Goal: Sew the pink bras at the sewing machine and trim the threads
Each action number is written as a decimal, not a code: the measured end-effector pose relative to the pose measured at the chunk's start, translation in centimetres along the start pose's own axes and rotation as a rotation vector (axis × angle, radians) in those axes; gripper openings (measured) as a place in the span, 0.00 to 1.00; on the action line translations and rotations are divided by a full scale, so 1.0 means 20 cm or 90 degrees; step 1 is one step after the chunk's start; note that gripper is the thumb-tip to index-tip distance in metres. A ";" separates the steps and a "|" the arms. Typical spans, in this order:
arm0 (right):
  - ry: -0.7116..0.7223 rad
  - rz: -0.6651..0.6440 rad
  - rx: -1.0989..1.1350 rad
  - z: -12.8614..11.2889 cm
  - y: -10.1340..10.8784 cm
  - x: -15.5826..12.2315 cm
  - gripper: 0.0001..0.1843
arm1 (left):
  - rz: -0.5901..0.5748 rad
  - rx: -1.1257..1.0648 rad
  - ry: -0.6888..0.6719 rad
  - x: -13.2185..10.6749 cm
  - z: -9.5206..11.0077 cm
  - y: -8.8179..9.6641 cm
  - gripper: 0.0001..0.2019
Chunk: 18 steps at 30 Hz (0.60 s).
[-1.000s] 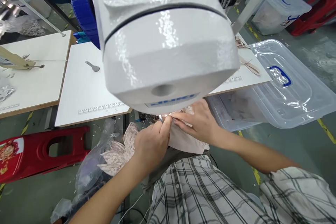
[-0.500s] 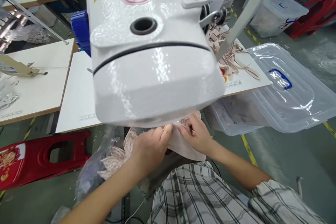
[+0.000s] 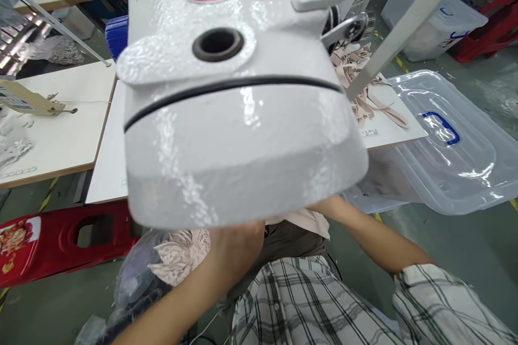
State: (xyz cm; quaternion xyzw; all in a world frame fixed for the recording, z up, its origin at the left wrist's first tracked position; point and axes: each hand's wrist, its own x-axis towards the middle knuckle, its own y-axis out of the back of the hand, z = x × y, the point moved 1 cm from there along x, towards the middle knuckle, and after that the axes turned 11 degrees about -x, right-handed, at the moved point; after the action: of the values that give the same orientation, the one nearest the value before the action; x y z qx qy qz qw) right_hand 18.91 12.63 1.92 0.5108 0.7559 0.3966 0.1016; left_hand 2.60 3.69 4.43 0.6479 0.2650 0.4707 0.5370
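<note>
The white head of a sewing machine (image 3: 234, 118) fills the middle of the view and hides most of both hands. Only the back of my left hand (image 3: 237, 245) shows below it, fingers out of sight. My right hand is hidden behind the machine; just its forearm (image 3: 376, 242) in a plaid sleeve is seen. A piece of pale pink fabric (image 3: 303, 221) peeks out under the machine between the two arms. Pink lace (image 3: 182, 250) lies on a plastic bag beside my left wrist.
A clear plastic bin with a blue-handled lid (image 3: 445, 145) stands at the right of the white table (image 3: 388, 124), which carries pink straps (image 3: 360, 81). A red plastic stool (image 3: 60, 242) lies at the left. Another white table (image 3: 52, 129) is at far left.
The view has dropped closer to the machine, which now covers both hands. Earlier the two hands pinched the pink fabric together below the machine head; the fingers are no longer visible.
</note>
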 end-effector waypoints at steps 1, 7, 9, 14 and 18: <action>-0.001 0.000 0.007 0.00 0.00 0.00 0.20 | -0.003 -0.007 0.012 0.00 0.00 0.00 0.16; 0.014 0.011 -0.038 0.01 0.00 0.02 0.20 | -0.069 -0.087 0.063 -0.06 -0.03 -0.04 0.20; 0.025 0.012 -0.048 0.01 0.00 0.02 0.20 | -0.077 -0.101 0.067 -0.08 -0.04 -0.05 0.21; 0.047 0.003 -0.034 0.03 0.02 0.01 0.20 | -0.036 -0.063 0.049 -0.05 0.00 -0.03 0.20; 0.041 0.009 0.014 0.03 0.02 0.00 0.19 | 0.014 0.008 0.014 0.00 0.02 0.01 0.17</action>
State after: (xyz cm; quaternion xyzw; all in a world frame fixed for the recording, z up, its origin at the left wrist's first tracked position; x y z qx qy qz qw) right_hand 19.63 12.95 1.82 0.5044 0.7594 0.4051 0.0686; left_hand 2.97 3.37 4.61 0.6490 0.2667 0.4818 0.5249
